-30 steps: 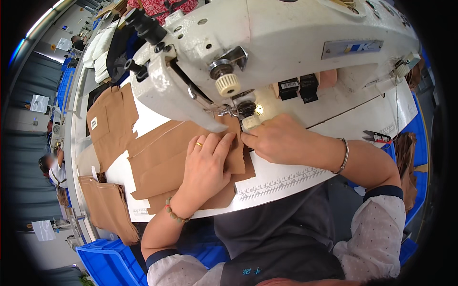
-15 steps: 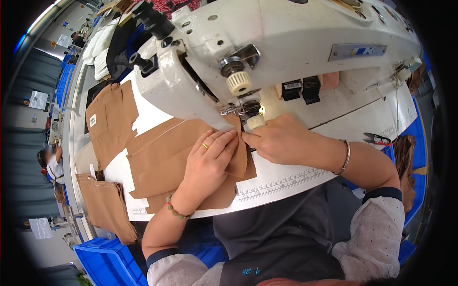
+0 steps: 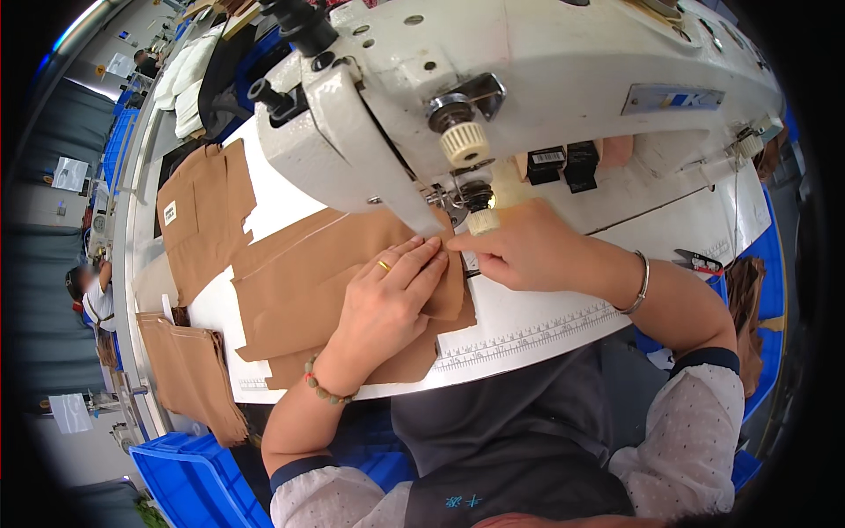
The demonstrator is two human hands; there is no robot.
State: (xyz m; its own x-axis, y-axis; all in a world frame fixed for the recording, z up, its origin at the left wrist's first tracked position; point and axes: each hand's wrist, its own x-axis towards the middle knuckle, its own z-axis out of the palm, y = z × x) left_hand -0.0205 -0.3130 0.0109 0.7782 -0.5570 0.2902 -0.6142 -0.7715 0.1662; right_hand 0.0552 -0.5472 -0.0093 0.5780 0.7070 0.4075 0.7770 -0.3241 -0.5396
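Since a second ago, the white sewing machine [image 3: 563, 62] has shifted right in my view, and the left hand [image 3: 392, 290] has edged slightly right along with the brown fabric [image 3: 299, 295] beneath it. From my remote seat I see that left hand laid flat, fingers extended and close together, pressing on the fabric rather than gripping it. The right hand [image 3: 532, 251] is partly curled, its index finger at the fabric's right edge, just below a cream dial [image 3: 483, 220]; I cannot tell whether it pinches the cloth.

The fabric lies in layers on the white tabletop [image 3: 216, 304], its far right corner reaching under the machine head. Farther left is a brown piece with a white label [image 3: 198, 207]; nearer on the left, a stack of brown pieces [image 3: 189, 374], then a blue bin [image 3: 189, 475]. At far right I see thread snips [image 3: 701, 261].
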